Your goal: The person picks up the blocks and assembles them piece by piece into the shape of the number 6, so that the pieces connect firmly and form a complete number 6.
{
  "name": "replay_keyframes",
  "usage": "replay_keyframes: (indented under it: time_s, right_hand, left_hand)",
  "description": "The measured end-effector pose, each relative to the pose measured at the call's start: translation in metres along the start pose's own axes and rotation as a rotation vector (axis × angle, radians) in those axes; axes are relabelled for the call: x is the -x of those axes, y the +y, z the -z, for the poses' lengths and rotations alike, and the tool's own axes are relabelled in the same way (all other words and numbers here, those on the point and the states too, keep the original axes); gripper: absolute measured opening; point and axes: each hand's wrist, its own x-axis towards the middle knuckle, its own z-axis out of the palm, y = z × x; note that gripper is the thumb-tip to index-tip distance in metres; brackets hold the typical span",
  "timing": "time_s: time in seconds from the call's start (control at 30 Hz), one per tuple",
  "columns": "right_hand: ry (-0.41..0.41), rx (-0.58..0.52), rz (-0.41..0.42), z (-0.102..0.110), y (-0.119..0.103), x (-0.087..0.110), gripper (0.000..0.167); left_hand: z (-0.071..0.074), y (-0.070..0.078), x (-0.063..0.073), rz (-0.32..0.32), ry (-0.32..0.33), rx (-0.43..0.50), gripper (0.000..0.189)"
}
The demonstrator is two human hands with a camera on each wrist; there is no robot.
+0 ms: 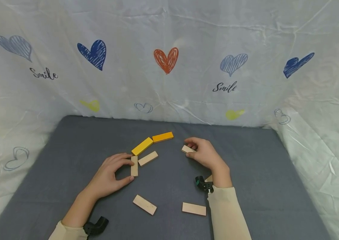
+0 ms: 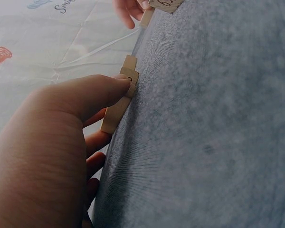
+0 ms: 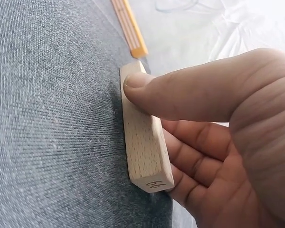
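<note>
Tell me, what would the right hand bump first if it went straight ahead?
Probably the orange block, past the plain block the right hand holds, though the exact line and depth are unclear.

The head view is softly, evenly lit; the left wrist's is dimmer, its grey cloth (image 2: 213,142) blurred.

I read "Smile" twice on the cloth (image 1: 127,86) beyond the fingers (image 1: 194,140), and "66" or "99" on the end of the block (image 3: 143,142) pinched by the right hand (image 1: 206,155).
</note>
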Motion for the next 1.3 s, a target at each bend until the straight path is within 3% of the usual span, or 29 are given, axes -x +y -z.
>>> replay_keyframes:
  time_s: [0.67, 1.3]
  right_hand:
    - [0.012, -0.017, 0.005, 0.003, -0.005, 0.0, 0.049]
    - [0.025, 0.038, 0.055, -0.002, -0.023, -0.001, 0.044]
  left_hand:
    - [-0.001, -0.002, 0.0, 0.004, 0.002, -0.005, 0.049]
    - [-0.001, -0.002, 0.0, 0.007, -0.004, -0.008, 0.049]
